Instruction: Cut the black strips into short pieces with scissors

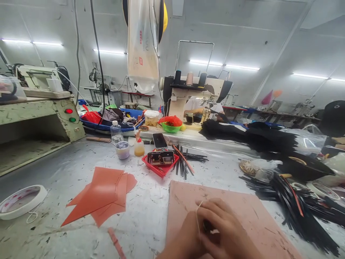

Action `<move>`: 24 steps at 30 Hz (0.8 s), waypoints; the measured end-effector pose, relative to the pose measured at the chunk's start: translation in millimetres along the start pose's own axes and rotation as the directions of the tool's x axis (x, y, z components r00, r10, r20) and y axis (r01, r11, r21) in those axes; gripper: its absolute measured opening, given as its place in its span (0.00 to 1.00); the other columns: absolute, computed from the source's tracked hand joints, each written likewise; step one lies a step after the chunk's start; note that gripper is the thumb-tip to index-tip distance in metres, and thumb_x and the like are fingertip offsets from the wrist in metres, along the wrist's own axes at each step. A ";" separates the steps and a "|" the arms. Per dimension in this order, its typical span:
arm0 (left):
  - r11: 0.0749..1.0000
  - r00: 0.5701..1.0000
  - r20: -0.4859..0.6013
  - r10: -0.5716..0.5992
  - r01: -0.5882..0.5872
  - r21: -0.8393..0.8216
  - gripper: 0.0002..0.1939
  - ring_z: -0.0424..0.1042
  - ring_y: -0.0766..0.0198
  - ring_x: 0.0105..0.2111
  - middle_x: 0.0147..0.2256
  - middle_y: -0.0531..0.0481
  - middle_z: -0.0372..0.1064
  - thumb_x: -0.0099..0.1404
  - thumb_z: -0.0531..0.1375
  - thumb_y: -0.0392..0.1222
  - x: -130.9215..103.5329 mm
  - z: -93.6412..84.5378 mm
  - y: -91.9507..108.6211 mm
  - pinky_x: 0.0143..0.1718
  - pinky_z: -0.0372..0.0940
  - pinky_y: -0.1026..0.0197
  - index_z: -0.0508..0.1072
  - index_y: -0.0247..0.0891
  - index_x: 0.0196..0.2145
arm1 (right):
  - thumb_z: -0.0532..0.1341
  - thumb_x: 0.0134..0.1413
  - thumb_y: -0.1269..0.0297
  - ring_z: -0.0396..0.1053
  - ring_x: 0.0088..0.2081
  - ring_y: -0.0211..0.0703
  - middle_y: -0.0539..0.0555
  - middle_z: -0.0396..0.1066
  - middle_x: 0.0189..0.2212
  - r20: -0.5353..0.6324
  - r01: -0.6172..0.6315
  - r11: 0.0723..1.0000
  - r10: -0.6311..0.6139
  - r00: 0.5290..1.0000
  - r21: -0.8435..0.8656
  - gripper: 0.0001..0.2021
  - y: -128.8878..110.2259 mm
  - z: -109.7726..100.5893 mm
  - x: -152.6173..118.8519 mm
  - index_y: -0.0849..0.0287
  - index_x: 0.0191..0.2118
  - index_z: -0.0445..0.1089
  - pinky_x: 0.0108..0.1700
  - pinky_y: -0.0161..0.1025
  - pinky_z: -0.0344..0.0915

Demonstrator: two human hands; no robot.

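Observation:
Over the pinkish-brown board (185, 192), my two hands are close together and smeared by motion. My right hand (226, 225) curls over the left, its fingers bent at a thin pale band (198, 219). This band runs along the back of my left hand (190, 230), near the wrist. The left fingers are hidden behind the right hand. Something dark shows in the gap between the hands, too blurred to name. Orange-red leather pieces (105, 190) lie in an overlapping pile to the left, with a narrow strip (116, 242) of similar colour nearer me.
A tape roll (40, 196) lies far left. Behind the board are a red basket (161, 171) with a phone (161, 157) on it, a glue bottle (139, 148) and black strips (184, 162). More black strips (299, 208) lie right. A sewing machine (194, 84) stands at the back.

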State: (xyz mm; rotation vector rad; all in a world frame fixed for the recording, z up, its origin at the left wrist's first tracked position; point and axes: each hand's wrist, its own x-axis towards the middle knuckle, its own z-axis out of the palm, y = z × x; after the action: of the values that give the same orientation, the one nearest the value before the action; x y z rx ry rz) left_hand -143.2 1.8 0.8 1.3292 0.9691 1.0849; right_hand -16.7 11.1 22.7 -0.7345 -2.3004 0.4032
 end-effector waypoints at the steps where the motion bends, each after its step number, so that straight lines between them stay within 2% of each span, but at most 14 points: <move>1: 1.000 1.000 0.007 0.010 -0.010 -0.016 0.05 0.55 0.69 0.23 0.19 0.58 0.57 0.44 0.59 0.30 -0.5 0.4 -0.2 0.24 0.48 0.65 0.64 0.37 0.19 | 0.59 0.42 0.74 0.68 0.38 0.52 0.56 0.70 0.34 0.013 -0.018 0.997 0.019 1.000 -0.081 0.21 -1.5 -7.6 1.2 0.53 0.46 0.63 0.38 0.45 0.66; 2: 0.998 1.000 -0.007 0.012 -0.013 -0.054 0.05 0.55 0.69 0.23 0.19 0.58 0.57 0.45 0.59 0.31 -0.8 0.8 -0.9 0.25 0.49 0.65 0.64 0.36 0.19 | 0.58 0.43 0.73 0.68 0.35 0.50 0.55 0.70 0.31 0.004 -0.044 0.991 0.045 0.999 -0.122 0.21 -2.3 -13.8 2.2 0.54 0.47 0.61 0.36 0.44 0.66; 4: 0.990 0.998 -0.063 -0.004 -0.004 -0.141 0.05 0.55 0.70 0.22 0.19 0.58 0.56 0.49 0.59 0.34 -0.7 0.8 -3.3 0.25 0.50 0.65 0.64 0.36 0.19 | 0.56 0.48 0.69 0.68 0.34 0.49 0.55 0.69 0.33 -0.022 -0.070 0.989 0.068 0.997 -0.129 0.22 -1.8 -20.6 3.5 0.55 0.51 0.57 0.35 0.43 0.66; 6: 0.976 0.991 -0.128 -0.050 0.021 -0.219 0.09 0.55 0.70 0.21 0.18 0.58 0.56 0.51 0.59 0.41 0.5 -0.3 -6.3 0.25 0.51 0.65 0.64 0.36 0.19 | 0.56 0.51 0.65 0.67 0.35 0.48 0.54 0.69 0.34 -0.005 -0.061 0.994 0.061 0.998 -0.093 0.22 0.7 -19.8 3.7 0.54 0.53 0.56 0.36 0.42 0.65; 8: 0.960 0.976 -0.189 -0.104 0.049 -0.275 0.13 0.57 0.70 0.20 0.18 0.57 0.58 0.52 0.61 0.46 2.7 -2.6 -9.7 0.23 0.53 0.65 0.64 0.35 0.20 | 0.57 0.51 0.63 0.66 0.32 0.46 0.52 0.68 0.31 0.006 -0.060 0.998 0.061 0.998 -0.031 0.22 4.2 -12.8 2.4 0.53 0.53 0.57 0.35 0.40 0.64; 11: 0.917 0.925 -0.324 -0.199 0.059 -0.394 0.14 0.56 0.72 0.17 0.17 0.60 0.57 0.52 0.61 0.48 6.8 -7.2 -15.6 0.20 0.51 0.67 0.62 0.37 0.24 | 0.59 0.50 0.65 0.64 0.27 0.44 0.47 0.64 0.22 -0.059 -0.032 0.995 0.038 0.998 0.098 0.22 9.7 3.4 -4.2 0.50 0.53 0.59 0.36 0.41 0.63; 13: 0.873 0.885 -0.387 -0.260 0.045 -0.485 0.15 0.55 0.73 0.16 0.16 0.62 0.54 0.54 0.59 0.51 9.8 -9.7 -19.9 0.19 0.50 0.68 0.59 0.39 0.26 | 0.60 0.49 0.65 0.64 0.25 0.43 0.46 0.64 0.21 -0.114 -0.054 0.954 0.091 0.989 0.296 0.22 12.3 14.3 -10.8 0.49 0.52 0.61 0.39 0.45 0.62; 14: 0.849 0.875 -0.394 -0.280 0.034 -0.527 0.16 0.55 0.73 0.16 0.16 0.62 0.54 0.55 0.58 0.53 11.2 -10.4 -21.8 0.19 0.50 0.68 0.58 0.39 0.26 | 0.60 0.50 0.63 0.64 0.24 0.42 0.47 0.65 0.22 -0.116 -0.111 0.887 0.180 0.977 0.448 0.20 12.9 18.7 -13.6 0.48 0.51 0.63 0.40 0.45 0.63; 15: 0.825 0.873 -0.391 -0.292 0.023 -0.564 0.17 0.55 0.73 0.16 0.16 0.62 0.54 0.55 0.58 0.54 12.4 -10.5 -23.3 0.20 0.51 0.68 0.57 0.40 0.25 | 0.59 0.51 0.60 0.64 0.23 0.41 0.48 0.66 0.23 -0.099 -0.177 0.771 0.296 0.950 0.612 0.17 13.1 22.1 -15.4 0.49 0.49 0.65 0.38 0.45 0.64; 17: 0.783 0.884 -0.365 -0.293 0.003 -0.622 0.20 0.56 0.73 0.16 0.16 0.62 0.54 0.54 0.59 0.58 13.6 -9.6 -24.5 0.22 0.54 0.68 0.57 0.39 0.25 | 0.58 0.52 0.55 0.64 0.22 0.40 0.48 0.65 0.22 -0.018 -0.246 0.423 0.530 0.848 0.872 0.14 12.3 25.6 -14.3 0.51 0.44 0.67 0.34 0.43 0.66; 19: 0.761 0.905 -0.330 -0.270 -0.010 -0.649 0.22 0.59 0.72 0.18 0.16 0.61 0.56 0.51 0.60 0.60 12.8 -7.5 -23.1 0.26 0.58 0.66 0.59 0.39 0.26 | 0.61 0.48 0.54 0.62 0.21 0.38 0.46 0.65 0.20 0.069 -0.194 0.115 0.668 0.741 0.974 0.15 10.8 25.9 -6.6 0.51 0.43 0.67 0.32 0.42 0.67; 20: 0.760 0.916 -0.313 -0.251 -0.014 -0.650 0.23 0.61 0.71 0.19 0.16 0.60 0.58 0.49 0.62 0.61 11.7 -6.5 -21.6 0.28 0.59 0.65 0.61 0.38 0.27 | 0.64 0.44 0.56 0.63 0.21 0.38 0.46 0.66 0.22 0.094 -0.158 0.024 0.711 0.697 0.987 0.17 10.2 25.6 -1.2 0.50 0.43 0.66 0.33 0.42 0.68; 22: 0.773 0.937 -0.279 -0.208 -0.017 -0.635 0.24 0.63 0.69 0.22 0.18 0.57 0.62 0.44 0.67 0.57 8.4 -4.7 -17.7 0.30 0.60 0.64 0.64 0.36 0.29 | 0.69 0.34 0.62 0.68 0.27 0.39 0.49 0.72 0.32 0.123 -0.134 -0.051 0.780 0.614 0.990 0.22 9.4 25.7 10.2 0.49 0.41 0.65 0.35 0.41 0.68; 24: 0.808 0.962 -0.236 -0.134 -0.032 -0.589 0.22 0.62 0.70 0.23 0.22 0.55 0.64 0.43 0.70 0.50 4.8 -3.5 -14.0 0.28 0.59 0.66 0.67 0.36 0.29 | 0.71 0.29 0.67 0.70 0.38 0.43 0.51 0.72 0.40 0.074 -0.142 0.004 0.842 0.534 0.990 0.22 9.6 27.6 18.8 0.51 0.35 0.64 0.36 0.38 0.68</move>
State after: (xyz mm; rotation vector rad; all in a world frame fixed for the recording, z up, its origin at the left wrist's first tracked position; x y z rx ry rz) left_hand -144.8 8.1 -13.0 0.6483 0.7571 1.4055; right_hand -43.4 27.8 7.9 -0.8463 -0.6274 1.5632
